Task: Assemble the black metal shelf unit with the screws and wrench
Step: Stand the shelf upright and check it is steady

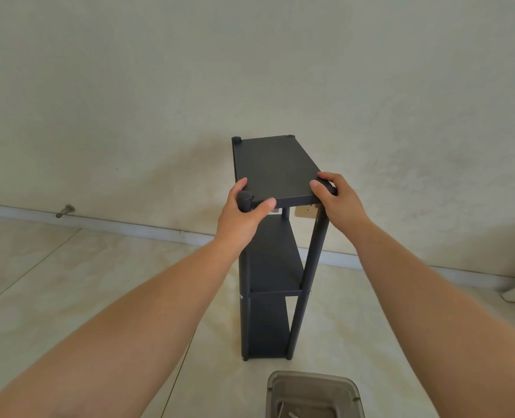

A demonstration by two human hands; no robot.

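The black metal shelf unit stands upright on the tiled floor in the middle of the head view, with three flat shelves between round posts. My left hand grips the near left corner of the top shelf, fingers and thumb curled round the post's cap. My right hand holds the near right corner, thumb on the shelf top and fingers wrapped over the post end. Small silver screw heads show on the near posts at the middle shelf. No wrench is plainly seen.
A grey translucent plastic bin sits on the floor just in front of the shelf's base, with pale items inside. A wall with a socket is behind the shelf. A metal door stop sticks out of the baseboard at left.
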